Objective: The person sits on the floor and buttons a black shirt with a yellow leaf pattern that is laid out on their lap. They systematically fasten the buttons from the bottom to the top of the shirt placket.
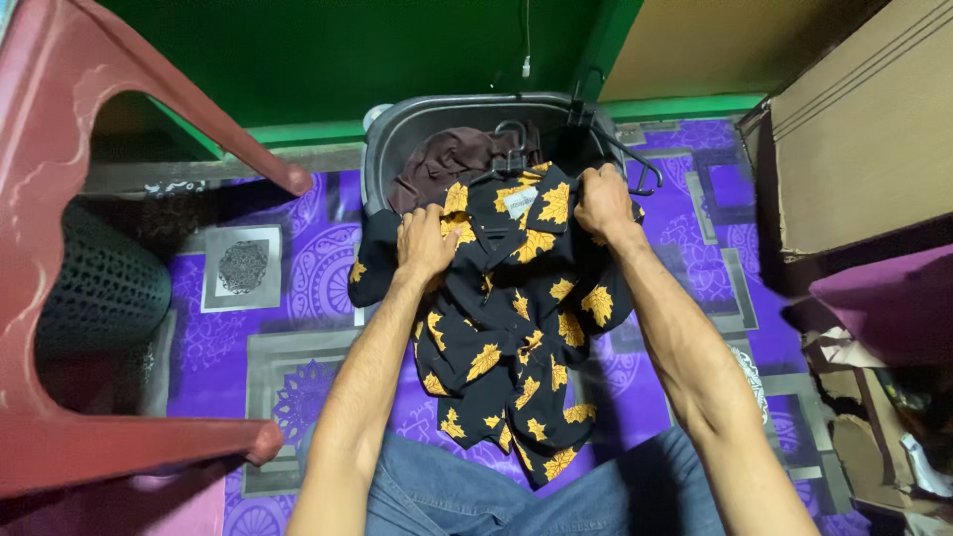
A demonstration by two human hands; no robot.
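Both gripping a black shirt (516,318) with yellow leaves: left hand (425,243) closed on one shoulder, right hand (603,201) closed on the other. Hanging over the grey tub (397,149) rim, down onto the purple floor (318,268).

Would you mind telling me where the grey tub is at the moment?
In the head view the grey tub sits top centre on the purple floor mat, against the green wall, just beyond the black leaf-print shirt that both hands grip.
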